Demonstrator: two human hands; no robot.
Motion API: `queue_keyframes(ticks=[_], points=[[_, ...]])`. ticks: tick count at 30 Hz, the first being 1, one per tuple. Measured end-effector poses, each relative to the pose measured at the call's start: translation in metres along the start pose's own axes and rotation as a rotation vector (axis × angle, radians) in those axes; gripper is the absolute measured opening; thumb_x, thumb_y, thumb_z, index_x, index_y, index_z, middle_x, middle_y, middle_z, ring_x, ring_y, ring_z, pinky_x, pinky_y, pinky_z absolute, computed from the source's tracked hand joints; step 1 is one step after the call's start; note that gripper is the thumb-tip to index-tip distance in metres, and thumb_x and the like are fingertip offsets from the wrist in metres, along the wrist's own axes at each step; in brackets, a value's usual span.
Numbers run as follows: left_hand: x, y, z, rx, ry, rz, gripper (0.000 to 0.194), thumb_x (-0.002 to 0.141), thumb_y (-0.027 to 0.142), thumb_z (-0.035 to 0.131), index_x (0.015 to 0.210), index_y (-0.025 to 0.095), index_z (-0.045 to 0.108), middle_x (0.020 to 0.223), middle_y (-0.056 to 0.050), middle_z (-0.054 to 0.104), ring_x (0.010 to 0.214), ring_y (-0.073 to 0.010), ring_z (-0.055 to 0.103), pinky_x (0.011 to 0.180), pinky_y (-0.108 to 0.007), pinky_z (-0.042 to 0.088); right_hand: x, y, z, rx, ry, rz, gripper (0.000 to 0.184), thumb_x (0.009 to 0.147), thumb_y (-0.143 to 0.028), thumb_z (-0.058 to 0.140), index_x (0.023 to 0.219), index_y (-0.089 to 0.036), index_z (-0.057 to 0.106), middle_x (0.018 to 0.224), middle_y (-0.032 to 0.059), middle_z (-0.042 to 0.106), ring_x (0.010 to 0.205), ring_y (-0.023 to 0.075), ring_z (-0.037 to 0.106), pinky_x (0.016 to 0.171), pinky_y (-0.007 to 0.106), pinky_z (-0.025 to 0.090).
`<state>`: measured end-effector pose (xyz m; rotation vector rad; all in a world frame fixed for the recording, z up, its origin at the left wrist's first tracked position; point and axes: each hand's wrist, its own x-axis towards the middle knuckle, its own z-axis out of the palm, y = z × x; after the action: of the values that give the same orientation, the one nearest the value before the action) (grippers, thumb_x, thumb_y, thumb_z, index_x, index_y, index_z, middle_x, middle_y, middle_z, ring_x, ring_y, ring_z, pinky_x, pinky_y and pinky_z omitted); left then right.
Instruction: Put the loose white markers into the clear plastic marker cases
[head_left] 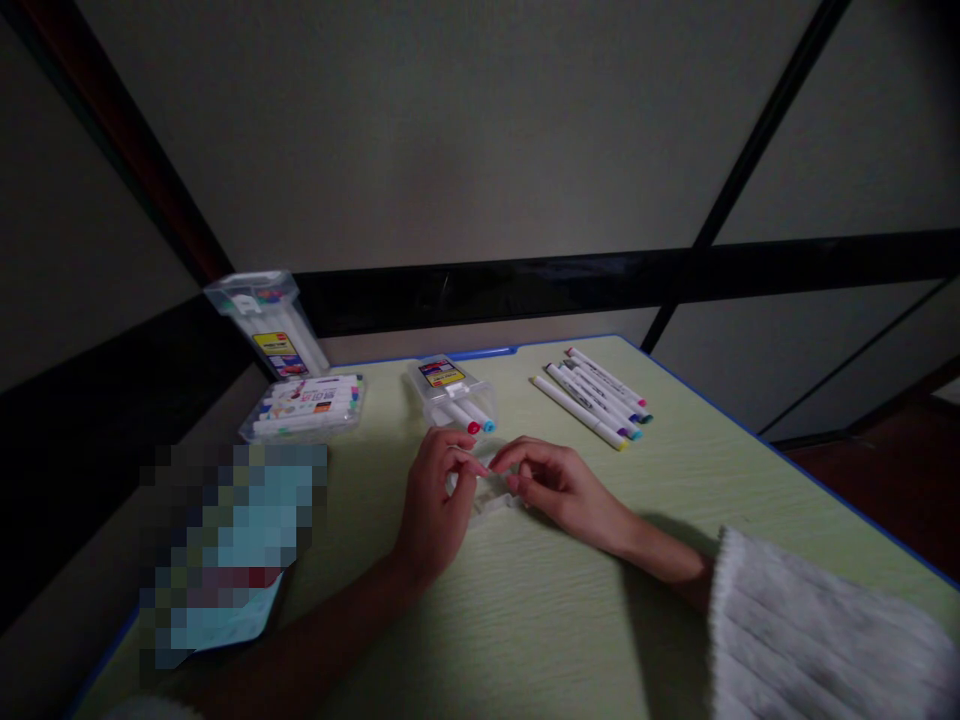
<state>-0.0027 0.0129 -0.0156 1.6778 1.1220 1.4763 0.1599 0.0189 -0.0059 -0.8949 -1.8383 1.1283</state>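
My left hand [439, 500] and my right hand [551, 482] meet at the middle of the pale green table [525, 620]. Both have their fingers curled on a small clear plastic piece [491, 495], perhaps a box lid, lying flat between them. Just beyond my fingers lies a small clear marker case [452, 393] on its side, with white markers poking out, red and blue caps showing.
A row of several white markers [596, 395] lies at the back right. At the back left stands an open marker box [307, 408] with its lid [266, 320] raised. A blurred patch covers the near left. The table's blue edge runs along the right.
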Motion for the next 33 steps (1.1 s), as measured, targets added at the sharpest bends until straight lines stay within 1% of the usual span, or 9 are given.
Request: queue_keyframes(ticks=[6,10,13,16,18,20,23,26,33], points=[[0.0,0.0,0.002,0.005,-0.004,0.012,0.011,0.075,0.009,0.049,0.082,0.018,0.051,0.085,-0.002,0.054,0.07,-0.0113,0.057,0.066,-0.024,0.045,0.0,0.001,0.001,-0.001,0.012,-0.027,0.011,0.079,-0.02,0.051,0.081,-0.015,0.06,0.071,0.0008,0.049,0.058,0.0109,0.04,0.052,0.024,0.032],[0.0,-0.001,0.001,0.015,-0.017,0.073,0.017,0.076,0.007,0.047,0.087,0.018,0.052,0.091,-0.001,0.05,0.069,-0.0101,0.056,0.066,-0.024,0.046,0.0,0.0,0.001,-0.003,0.016,-0.031,0.01,0.079,-0.02,0.05,0.079,-0.015,0.06,0.072,0.0014,0.05,0.061,0.0115,0.042,0.054,0.024,0.032],[-0.001,0.0,0.0,0.069,-0.02,0.129,0.024,0.076,0.006,0.044,0.095,0.019,0.052,0.101,-0.004,0.049,0.071,-0.0098,0.058,0.065,-0.024,0.048,0.0,0.001,0.001,-0.001,0.02,-0.029,0.009,0.078,-0.019,0.051,0.078,-0.015,0.059,0.073,0.0016,0.05,0.062,0.0116,0.043,0.054,0.024,0.032],[-0.003,0.003,0.0,0.239,-0.022,0.235,0.034,0.076,0.003,0.042,0.104,0.02,0.051,0.11,-0.006,0.049,0.076,-0.0105,0.058,0.064,-0.023,0.048,0.0,0.001,0.001,0.005,0.022,-0.031,0.009,0.079,-0.019,0.05,0.079,-0.015,0.059,0.071,0.0006,0.047,0.061,0.0113,0.041,0.053,0.024,0.032],[-0.005,0.005,0.0,0.401,-0.063,0.358,0.038,0.076,0.003,0.041,0.108,0.021,0.05,0.113,-0.008,0.049,0.09,-0.0149,0.057,0.073,-0.027,0.049,0.0,0.001,0.001,0.006,0.023,-0.038,0.009,0.079,-0.02,0.05,0.077,-0.015,0.058,0.069,0.0001,0.046,0.06,0.0115,0.041,0.053,0.024,0.031],[-0.008,0.008,0.0,0.566,-0.136,0.457,0.038,0.077,0.004,0.041,0.111,0.019,0.05,0.116,-0.011,0.05,0.105,-0.0199,0.051,0.087,-0.035,0.045,0.0,0.001,0.001,0.008,0.026,-0.047,0.009,0.079,-0.02,0.051,0.075,-0.016,0.057,0.068,-0.0002,0.046,0.06,0.0118,0.041,0.054,0.025,0.032],[-0.01,0.011,0.001,0.807,-0.192,0.439,0.039,0.079,0.011,0.043,0.118,0.014,0.048,0.123,-0.015,0.049,0.113,-0.0262,0.046,0.094,-0.043,0.039,0.0,0.001,0.001,0.006,0.025,-0.052,0.008,0.079,-0.02,0.052,0.075,-0.017,0.057,0.067,-0.0007,0.045,0.06,0.0117,0.041,0.054,0.025,0.033],[-0.011,0.012,0.001,0.971,-0.217,0.407,0.044,0.082,0.018,0.042,0.125,0.01,0.043,0.131,-0.018,0.043,0.122,-0.0301,0.038,0.096,-0.046,0.035,0.0,0.002,0.001,-0.002,0.022,-0.052,0.007,0.079,-0.02,0.053,0.076,-0.016,0.058,0.067,-0.0003,0.046,0.06,0.0116,0.041,0.054,0.024,0.033],[-0.012,0.01,0.002,1.098,-0.275,0.405,0.052,0.087,0.036,0.038,0.129,0.005,0.04,0.136,-0.022,0.039,0.128,-0.0321,0.031,0.098,-0.047,0.031,0.001,0.001,0.0,-0.008,0.015,-0.063,0.007,0.078,-0.016,0.051,0.076,-0.016,0.058,0.07,0.0007,0.048,0.061,0.0115,0.042,0.054,0.024,0.033]])
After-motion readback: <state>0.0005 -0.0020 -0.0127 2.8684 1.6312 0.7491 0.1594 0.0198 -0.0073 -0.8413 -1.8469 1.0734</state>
